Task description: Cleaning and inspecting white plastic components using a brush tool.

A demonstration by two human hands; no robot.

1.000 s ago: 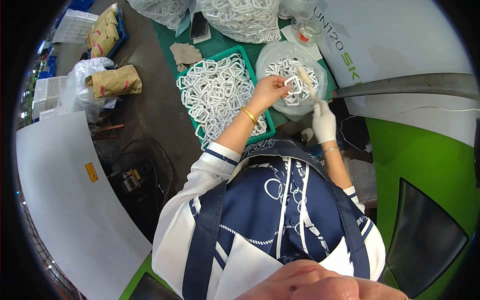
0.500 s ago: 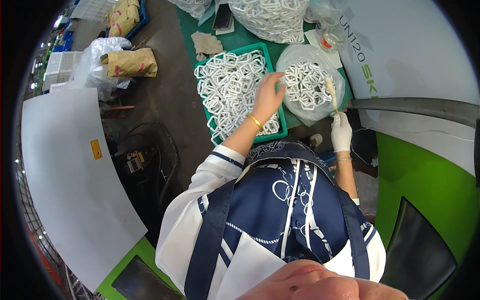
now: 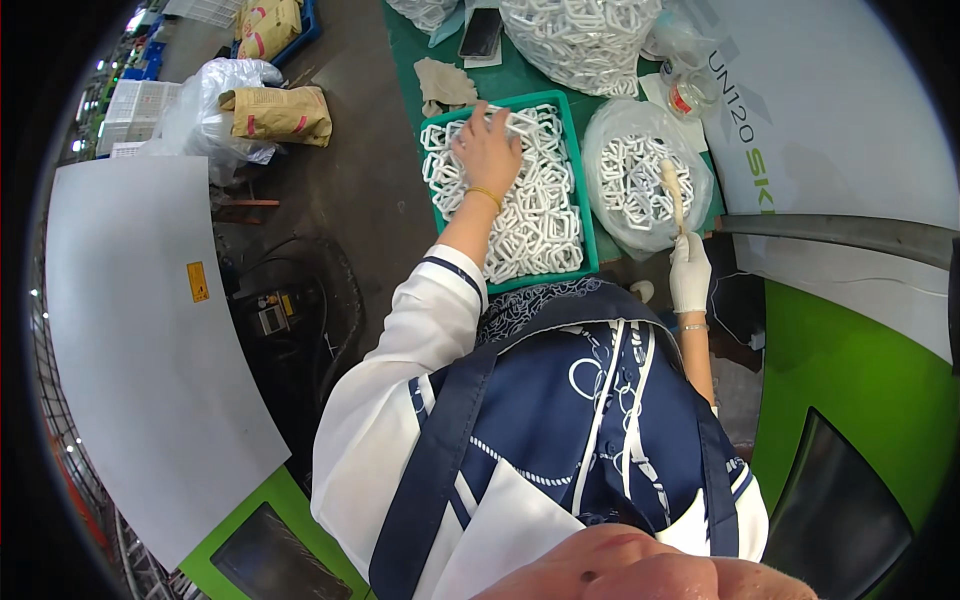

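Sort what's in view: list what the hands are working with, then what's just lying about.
In use: left hand, green tray of white rings, right hand, stick, bag of rings.

Lying about: phone, rag, brown sack, bottle.

Two brown paper sacks lie on the floor at upper left: one (image 3: 278, 112) on its side against a white plastic bag (image 3: 215, 95), the other (image 3: 268, 22), with red marks, in a blue crate at the top edge. A small yellow label (image 3: 198, 282) sits on the grey panel at left. On the green table, a clear bag of white rings (image 3: 585, 40) stands at top, a smaller open one (image 3: 645, 180) beside the teal tray, and a dark phone (image 3: 482, 32) (screen off) lies nearby. A small jar with a red label (image 3: 681, 97) stands at right.
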